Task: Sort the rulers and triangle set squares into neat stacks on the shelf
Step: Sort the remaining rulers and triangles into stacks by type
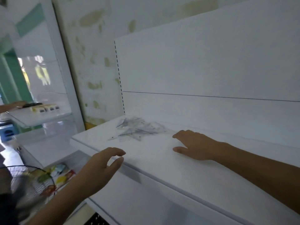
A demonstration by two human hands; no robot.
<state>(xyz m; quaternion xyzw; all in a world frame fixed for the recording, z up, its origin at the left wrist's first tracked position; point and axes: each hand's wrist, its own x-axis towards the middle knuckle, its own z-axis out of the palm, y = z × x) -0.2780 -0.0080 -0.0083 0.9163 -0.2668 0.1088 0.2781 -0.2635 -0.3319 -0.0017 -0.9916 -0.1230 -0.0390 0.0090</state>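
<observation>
A loose, overlapping heap of clear plastic rulers and triangle set squares point(138, 129) lies at the far left end of the white shelf point(186, 174), near its back panel. My right hand point(193, 144) rests flat on the shelf just right of the heap, fingers stretched toward it, holding nothing. My left hand point(102, 166) hovers at the shelf's front edge below the heap, fingers loosely curved, thumb and forefinger apart, empty. The picture is blurred, so single rulers cannot be told apart.
A white back panel point(203, 65) rises behind the shelf. To the left stands a second white shelf unit point(43, 116) with small boxes, where another person's hand point(14, 105) reaches. A wire fan point(30, 187) and colourful packets point(65, 174) sit low at left.
</observation>
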